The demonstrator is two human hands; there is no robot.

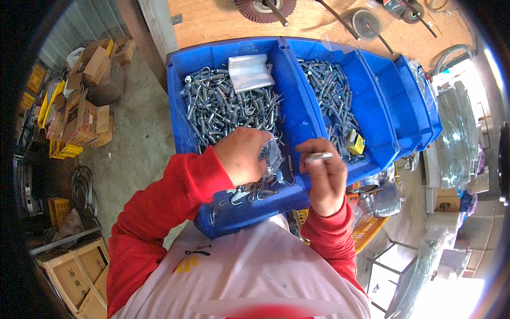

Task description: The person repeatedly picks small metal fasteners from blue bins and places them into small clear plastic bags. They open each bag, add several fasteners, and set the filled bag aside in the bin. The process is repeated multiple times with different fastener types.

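Left hand [245, 155] grips a small clear plastic bag [272, 153] w/ metal parts inside, held over the near end of a blue bin [180, 101]. Right hand [325, 173], just beside it, pinches a flat metal washer [319, 157] betw. fingertips. The bin is heaped w/ silver hook bolts [223, 106]; a stack of clear bags [248, 72] lies on top at the far end. Next bin [372, 106] to the right holds straight bolts [332, 90]. Wooden bench [212, 21] beyond; cardboard boxes [82, 114] on floor at left.

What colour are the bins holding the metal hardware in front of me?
Bright blue. The bins show best in the head view, the only one here, filled with silvery metal hardware.
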